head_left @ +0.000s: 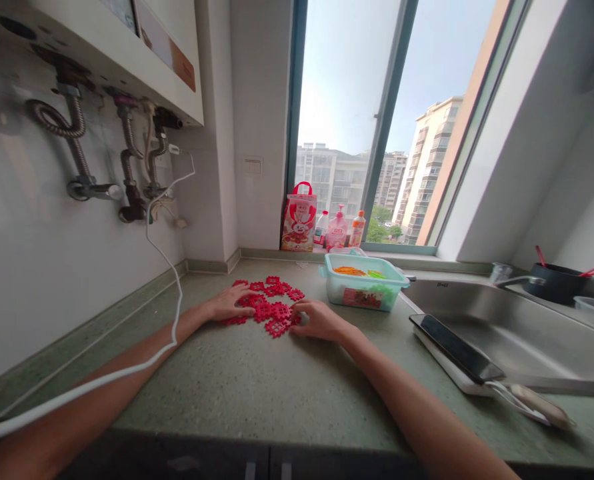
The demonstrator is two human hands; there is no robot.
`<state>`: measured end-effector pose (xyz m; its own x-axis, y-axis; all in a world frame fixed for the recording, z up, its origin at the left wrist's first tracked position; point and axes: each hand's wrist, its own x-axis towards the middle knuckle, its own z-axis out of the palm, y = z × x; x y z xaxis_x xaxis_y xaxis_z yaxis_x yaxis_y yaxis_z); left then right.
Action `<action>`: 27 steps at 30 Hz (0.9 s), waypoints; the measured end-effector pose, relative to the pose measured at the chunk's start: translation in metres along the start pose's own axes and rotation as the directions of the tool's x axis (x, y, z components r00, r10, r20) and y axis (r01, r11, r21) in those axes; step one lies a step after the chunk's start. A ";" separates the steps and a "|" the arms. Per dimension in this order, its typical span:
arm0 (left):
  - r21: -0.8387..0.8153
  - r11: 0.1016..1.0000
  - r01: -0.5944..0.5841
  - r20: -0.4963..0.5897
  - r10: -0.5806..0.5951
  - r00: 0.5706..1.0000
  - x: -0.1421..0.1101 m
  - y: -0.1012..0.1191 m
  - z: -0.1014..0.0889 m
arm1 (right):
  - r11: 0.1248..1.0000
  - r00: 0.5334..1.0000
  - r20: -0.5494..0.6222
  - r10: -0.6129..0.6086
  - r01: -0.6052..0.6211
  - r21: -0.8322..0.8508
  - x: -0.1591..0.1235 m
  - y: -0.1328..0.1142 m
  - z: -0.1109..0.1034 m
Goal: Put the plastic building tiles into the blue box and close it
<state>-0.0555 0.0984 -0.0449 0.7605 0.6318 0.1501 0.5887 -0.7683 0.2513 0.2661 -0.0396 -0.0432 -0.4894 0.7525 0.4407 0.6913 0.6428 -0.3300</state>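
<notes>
Red square-shaped pieces (261,309) with cut-out patterns and notched edges lie in a loose, overlapping cluster on the green speckled countertop (257,380). My left hand (228,303) rests at the cluster's left side, fingers stretched over some pieces. On the right side, my right hand (319,320) has its thumb and fingers closed at the edge of a red piece (295,320). Part of that piece is hidden by the fingers. A light-green plastic box (334,288) stands behind and to the right of my right hand, with orange and green pieces inside.
A steel sink (477,300) is at the right, with a phone (457,347) on a white object by its near rim. A white cable (177,313) hangs across my left forearm. Bottles (337,230) and a red bag (299,223) stand on the windowsill.
</notes>
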 end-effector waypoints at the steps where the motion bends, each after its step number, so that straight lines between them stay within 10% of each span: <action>1: -0.005 1.000 -0.010 -0.012 0.010 1.000 -0.001 0.002 -0.001 | 1.000 1.000 0.003 0.003 -0.003 -0.002 0.000 -0.001 0.000; 15: 0.015 0.918 -0.397 -0.026 0.397 0.917 -0.012 0.100 -0.008 | 1.000 1.000 0.013 0.021 -0.021 0.007 -0.005 -0.018 -0.012; 27: 0.109 0.872 -0.477 -0.178 0.489 0.854 -0.011 0.098 0.000 | 0.993 0.992 -0.090 0.090 -0.096 -0.064 -0.007 -0.011 -0.028</action>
<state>-0.0063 0.0163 -0.0225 0.8883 0.1821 0.4217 0.1807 -0.9826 0.0436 0.2772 -0.0557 -0.0193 -0.3750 0.7915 0.4826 0.7677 0.5570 -0.3170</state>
